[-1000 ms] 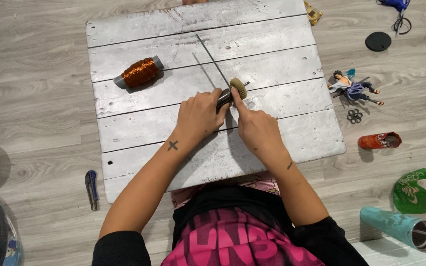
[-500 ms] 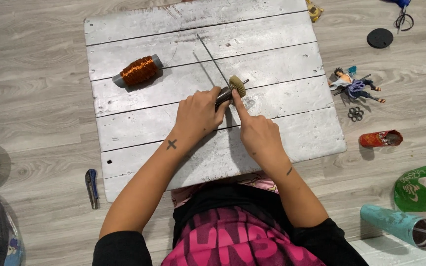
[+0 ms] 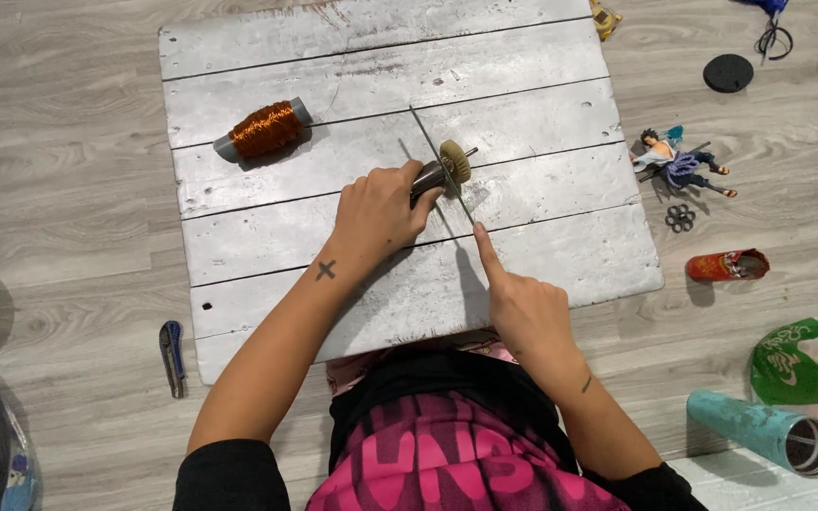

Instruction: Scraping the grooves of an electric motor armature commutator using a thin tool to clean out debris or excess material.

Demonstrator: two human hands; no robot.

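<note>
My left hand (image 3: 376, 213) grips a dark cylindrical tool (image 3: 426, 176) lying on a silver-painted plank board (image 3: 333, 57). A small tan ribbed wheel (image 3: 454, 161) sits on the tool's far end. A thin metal rod (image 3: 431, 140) lies diagonally across the board, just beside the wheel. My right hand (image 3: 523, 308) is below and to the right, fingers curled and index finger stretched out, its tip at the rod's near end. A spool of copper wire (image 3: 265, 130) rests on the board to the upper left, apart from both hands.
On the wooden floor lie a blue utility knife (image 3: 172, 355) at the left, and a small figurine (image 3: 679, 166), a ring cluster (image 3: 681, 218), a red object (image 3: 726, 265), a black disc (image 3: 728, 73), a teal tube (image 3: 764, 431) and a green bag (image 3: 792, 360) at the right.
My right hand has drawn back from the wheel toward me, leaving only its index finger reaching to the rod's near end. My left hand stays on the tool.
</note>
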